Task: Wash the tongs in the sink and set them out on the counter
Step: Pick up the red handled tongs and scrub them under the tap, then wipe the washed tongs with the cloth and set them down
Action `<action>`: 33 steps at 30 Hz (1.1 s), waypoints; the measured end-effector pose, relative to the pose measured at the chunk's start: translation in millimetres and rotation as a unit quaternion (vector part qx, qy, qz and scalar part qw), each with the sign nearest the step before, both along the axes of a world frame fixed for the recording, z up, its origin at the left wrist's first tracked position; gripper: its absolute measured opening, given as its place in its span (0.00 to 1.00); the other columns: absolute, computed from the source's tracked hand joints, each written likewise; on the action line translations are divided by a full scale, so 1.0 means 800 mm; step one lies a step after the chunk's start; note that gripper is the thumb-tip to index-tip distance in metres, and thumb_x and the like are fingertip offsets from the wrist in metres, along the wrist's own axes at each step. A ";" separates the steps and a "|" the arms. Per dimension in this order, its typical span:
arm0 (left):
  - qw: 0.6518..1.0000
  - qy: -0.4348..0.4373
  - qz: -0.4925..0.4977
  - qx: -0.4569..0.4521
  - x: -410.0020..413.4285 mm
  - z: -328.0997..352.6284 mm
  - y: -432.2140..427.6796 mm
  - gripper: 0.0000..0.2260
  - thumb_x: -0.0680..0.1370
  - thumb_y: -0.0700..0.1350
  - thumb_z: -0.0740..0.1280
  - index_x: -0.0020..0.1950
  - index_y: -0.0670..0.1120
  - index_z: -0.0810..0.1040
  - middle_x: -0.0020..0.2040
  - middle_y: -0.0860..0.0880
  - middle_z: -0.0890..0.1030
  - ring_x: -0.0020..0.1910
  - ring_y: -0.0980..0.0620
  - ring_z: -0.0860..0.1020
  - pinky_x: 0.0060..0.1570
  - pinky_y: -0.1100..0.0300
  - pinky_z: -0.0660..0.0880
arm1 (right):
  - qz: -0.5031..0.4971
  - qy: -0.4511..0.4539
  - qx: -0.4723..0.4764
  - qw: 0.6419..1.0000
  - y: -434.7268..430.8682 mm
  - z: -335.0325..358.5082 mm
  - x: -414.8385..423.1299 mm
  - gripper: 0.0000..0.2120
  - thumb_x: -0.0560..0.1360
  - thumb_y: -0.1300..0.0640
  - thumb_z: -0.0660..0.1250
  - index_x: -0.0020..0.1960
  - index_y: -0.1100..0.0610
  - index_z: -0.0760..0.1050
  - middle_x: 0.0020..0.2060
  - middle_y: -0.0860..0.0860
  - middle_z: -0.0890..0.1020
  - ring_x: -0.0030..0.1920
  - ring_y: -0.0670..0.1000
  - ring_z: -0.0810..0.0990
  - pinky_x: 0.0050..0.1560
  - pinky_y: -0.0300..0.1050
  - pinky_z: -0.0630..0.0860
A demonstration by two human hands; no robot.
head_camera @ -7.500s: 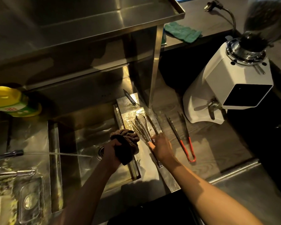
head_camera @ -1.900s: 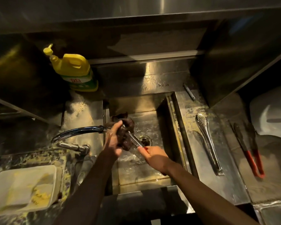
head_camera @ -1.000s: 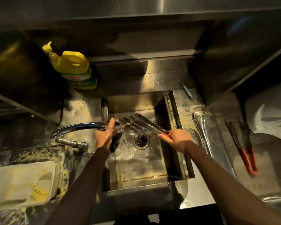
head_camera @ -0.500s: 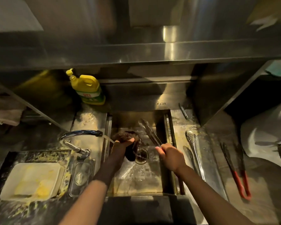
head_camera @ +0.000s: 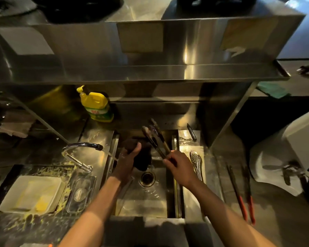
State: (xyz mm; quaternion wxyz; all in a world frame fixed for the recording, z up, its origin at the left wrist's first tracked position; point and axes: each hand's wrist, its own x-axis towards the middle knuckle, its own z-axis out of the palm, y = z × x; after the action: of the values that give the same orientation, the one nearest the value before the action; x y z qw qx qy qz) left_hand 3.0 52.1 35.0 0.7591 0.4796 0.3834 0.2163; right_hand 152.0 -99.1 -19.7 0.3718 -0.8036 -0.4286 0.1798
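My right hand [head_camera: 179,164] grips a pair of dark tongs [head_camera: 154,137] by the handle end, its tips raised up and away over the steel sink [head_camera: 143,202]. My left hand [head_camera: 128,160] holds a dark brown cloth [head_camera: 141,157] just left of the tongs, above the drain [head_camera: 147,179]. Water runs from the curved faucet [head_camera: 82,146] into the sink. A pair of steel perforated tongs [head_camera: 196,163] lies on the wet steel ledge right of the sink. Red-handled tongs [head_camera: 243,196] lie further right on the wooden counter [head_camera: 275,211].
A yellow dish-soap bottle [head_camera: 96,106] stands behind the sink. A white square dish [head_camera: 31,193] and a clear lid [head_camera: 81,193] sit left, amid yellow spatter. A white grinder [head_camera: 289,150] stands at right. A small dark knife [head_camera: 191,131] lies on the ledge. A steel shelf overhangs.
My right hand lifted the tongs so their tips point up and away, out of the water stream. My left hand with the cloth stayed beside them. The camera tilted up.
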 end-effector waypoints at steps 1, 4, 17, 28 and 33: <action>1.000 0.003 -0.010 0.004 0.002 0.002 -0.002 0.10 0.80 0.45 0.67 0.61 0.47 0.80 0.57 0.42 0.85 0.56 0.42 0.83 0.56 0.45 0.79 | -0.013 -0.013 0.006 1.000 -0.007 0.003 0.000 0.10 0.78 0.46 0.67 0.45 0.51 0.77 0.41 0.45 0.76 0.42 0.41 0.73 0.41 0.40 0.70; 0.999 -0.005 -0.035 -0.006 0.015 0.007 -0.007 0.08 0.80 0.44 0.67 0.59 0.46 0.80 0.51 0.44 0.86 0.48 0.45 0.85 0.49 0.47 0.81 | -0.052 -0.038 0.029 0.997 -0.028 0.014 -0.002 0.07 0.79 0.47 0.67 0.47 0.50 0.77 0.42 0.44 0.76 0.43 0.44 0.73 0.44 0.42 0.72; 0.970 -0.079 -0.228 -0.036 0.047 0.053 -0.038 0.11 0.79 0.42 0.67 0.61 0.43 0.79 0.56 0.41 0.85 0.58 0.42 0.82 0.60 0.45 0.77 | -0.217 -0.072 0.047 0.972 -0.097 0.074 -0.058 0.11 0.82 0.47 0.63 0.52 0.53 0.79 0.48 0.47 0.78 0.49 0.45 0.74 0.51 0.43 0.73; 0.909 -0.110 -0.400 -0.038 0.123 0.071 -0.200 0.09 0.76 0.41 0.69 0.56 0.45 0.80 0.51 0.46 0.86 0.49 0.51 0.85 0.46 0.60 0.81 | -0.501 -0.061 0.084 0.859 -0.280 0.106 -0.100 0.12 0.81 0.46 0.64 0.41 0.49 0.76 0.40 0.42 0.74 0.45 0.45 0.76 0.47 0.48 0.74; 0.858 -0.133 -0.495 -0.024 0.145 0.097 -0.310 0.08 0.77 0.40 0.67 0.56 0.43 0.79 0.46 0.48 0.87 0.47 0.51 0.85 0.45 0.62 0.81 | -0.586 -0.068 0.117 0.799 -0.375 0.124 -0.113 0.06 0.80 0.45 0.65 0.46 0.45 0.76 0.42 0.41 0.76 0.45 0.46 0.78 0.48 0.48 0.75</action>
State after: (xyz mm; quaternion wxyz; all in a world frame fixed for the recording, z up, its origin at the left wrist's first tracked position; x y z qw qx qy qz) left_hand 118.7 -195.9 112.4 0.8211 0.5543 -0.0041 -0.1359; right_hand 61.3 -399.0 79.8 0.4669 -0.8621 0.0827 -0.1790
